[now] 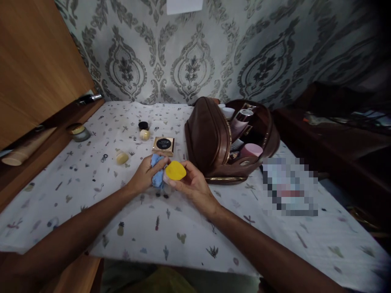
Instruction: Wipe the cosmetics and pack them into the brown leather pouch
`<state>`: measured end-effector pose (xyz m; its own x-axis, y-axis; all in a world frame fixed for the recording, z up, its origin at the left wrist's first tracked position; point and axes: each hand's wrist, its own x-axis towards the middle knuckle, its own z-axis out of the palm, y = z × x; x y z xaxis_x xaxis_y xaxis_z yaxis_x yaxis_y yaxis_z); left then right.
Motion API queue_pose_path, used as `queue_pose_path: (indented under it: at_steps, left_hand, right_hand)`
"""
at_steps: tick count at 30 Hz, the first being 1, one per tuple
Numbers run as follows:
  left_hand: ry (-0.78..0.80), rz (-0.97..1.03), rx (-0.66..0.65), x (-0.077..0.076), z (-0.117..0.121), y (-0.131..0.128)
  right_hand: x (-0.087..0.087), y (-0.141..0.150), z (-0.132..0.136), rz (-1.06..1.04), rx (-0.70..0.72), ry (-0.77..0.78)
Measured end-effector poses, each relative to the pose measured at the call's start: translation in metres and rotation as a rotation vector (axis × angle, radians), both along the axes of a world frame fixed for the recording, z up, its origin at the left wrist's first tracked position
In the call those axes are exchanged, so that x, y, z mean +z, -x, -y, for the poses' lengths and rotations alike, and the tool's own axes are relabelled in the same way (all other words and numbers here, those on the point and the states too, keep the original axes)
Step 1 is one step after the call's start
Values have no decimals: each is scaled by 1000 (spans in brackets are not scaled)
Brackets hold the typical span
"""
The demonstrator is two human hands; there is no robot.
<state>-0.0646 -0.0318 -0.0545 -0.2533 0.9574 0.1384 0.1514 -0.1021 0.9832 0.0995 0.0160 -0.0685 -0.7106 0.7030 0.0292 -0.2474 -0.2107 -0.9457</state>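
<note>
My left hand [141, 176] is closed around a crumpled blue cloth [157, 173], pressing it against a small container. My right hand [198, 185] grips that container, which has a bright yellow oval face [176, 170] turned upward and a pale, translucent side. Just beyond the hands lies a square gold compact [164, 145] with a black round label. Two small cream-coloured items, one rounded [144, 134] and one longer [121, 158], rest to the left, along with a small black-lidded jar [143, 125].
On the right stands an open brown cosmetics bag [204, 134] holding bottles and a pink-lidded jar [251, 150]. A blurred-out object [290, 187] lies beside it. At the left, a gold-lidded glass jar [78, 132] and a beige tube [29, 146] sit near the wooden cabinet [39, 61].
</note>
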Motion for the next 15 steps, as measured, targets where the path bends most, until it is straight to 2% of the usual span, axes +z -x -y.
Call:
queue_pose_path:
  at_steps: [3, 5, 7, 10, 11, 15]
  left_hand:
    - [-32, -145, 37, 5, 1, 4]
    - [-49, -240, 28, 10, 3, 7]
    - [-96, -343, -89, 14, 6, 12]
    - [-141, -481, -331, 19, 8, 20]
    - [-132, -525, -370, 20, 8, 22]
    - [-72, -651, -350, 19, 7, 25]
  right_hand:
    - [0, 1, 1, 24, 32, 19]
    - [-4, 2, 2, 65, 52, -27]
    - [-7, 4, 2, 108, 56, -94]
    - [-10, 4, 2, 157, 55, -154]
    - [-10, 4, 2, 175, 54, -160]
    - [-10, 2, -1, 223, 39, -180]
